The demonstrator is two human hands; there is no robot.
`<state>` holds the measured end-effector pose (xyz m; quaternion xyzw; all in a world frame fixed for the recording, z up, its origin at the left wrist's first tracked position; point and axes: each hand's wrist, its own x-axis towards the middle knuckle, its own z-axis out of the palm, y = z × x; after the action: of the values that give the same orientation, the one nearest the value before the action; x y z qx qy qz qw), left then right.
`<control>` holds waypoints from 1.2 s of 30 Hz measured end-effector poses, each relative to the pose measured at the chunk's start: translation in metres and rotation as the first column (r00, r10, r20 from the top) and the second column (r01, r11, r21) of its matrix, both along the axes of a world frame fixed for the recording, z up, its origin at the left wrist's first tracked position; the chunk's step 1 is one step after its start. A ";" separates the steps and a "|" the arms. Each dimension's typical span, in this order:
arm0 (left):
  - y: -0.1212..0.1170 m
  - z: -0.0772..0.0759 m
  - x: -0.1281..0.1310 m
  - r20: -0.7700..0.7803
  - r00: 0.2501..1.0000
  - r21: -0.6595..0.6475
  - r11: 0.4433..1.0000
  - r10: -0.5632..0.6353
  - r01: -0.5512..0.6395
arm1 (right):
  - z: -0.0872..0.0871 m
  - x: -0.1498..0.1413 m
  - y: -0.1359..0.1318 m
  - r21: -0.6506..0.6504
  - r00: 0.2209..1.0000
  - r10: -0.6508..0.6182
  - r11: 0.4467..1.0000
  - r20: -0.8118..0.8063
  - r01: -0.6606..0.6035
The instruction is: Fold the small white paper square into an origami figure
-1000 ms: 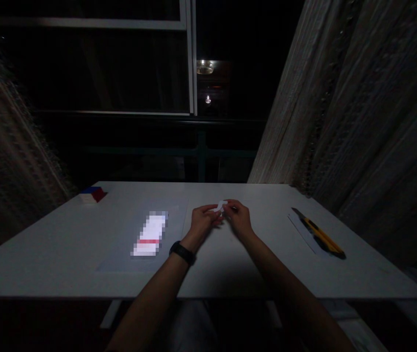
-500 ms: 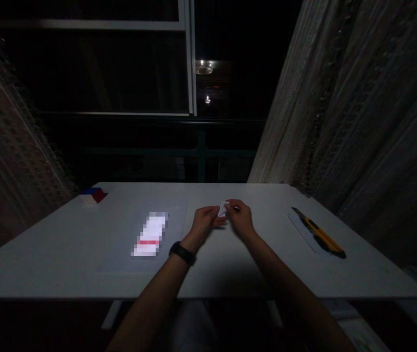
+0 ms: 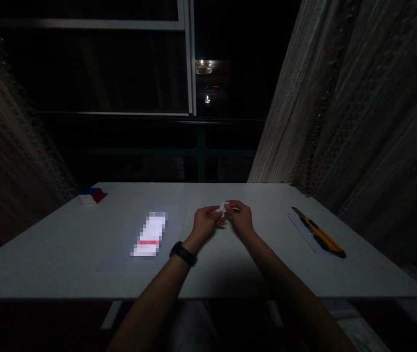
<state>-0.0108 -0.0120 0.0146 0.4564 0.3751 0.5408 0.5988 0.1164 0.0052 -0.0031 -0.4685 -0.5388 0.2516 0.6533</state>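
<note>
A small piece of folded white paper (image 3: pixel 223 207) is held between both hands, above the middle of the white table. My left hand (image 3: pixel 205 220) pinches its left side; a dark band sits on that wrist. My right hand (image 3: pixel 241 217) grips the right side with thumb and fingers. The fingers cover much of the paper, so its full shape is hidden. Left of my left hand, a lit, pixelated phone-like screen (image 3: pixel 150 234) lies on a pale sheet (image 3: pixel 116 254).
A yellow and black utility knife (image 3: pixel 320 233) rests at the right over a white strip (image 3: pixel 302 233). At the far left stands a blue, white and red puzzle cube (image 3: pixel 91 195). Curtains (image 3: pixel 285 98) hang on both sides of the dark window beyond the table (image 3: pixel 57 244).
Both hands stay in nearly the same place. The fingers have shifted slightly on the paper, and less of it shows now.
</note>
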 end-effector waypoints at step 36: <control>-0.006 0.005 0.005 0.091 0.994 0.006 0.998 -0.055 0.055 | 0.024 -0.004 -0.017 -0.155 0.895 0.176 0.953 -0.410 -0.259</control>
<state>-0.0063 -0.0176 0.0195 0.4423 0.3336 0.5452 0.6291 0.1120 -0.0123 0.0207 -0.4101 -0.4174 0.4664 0.6633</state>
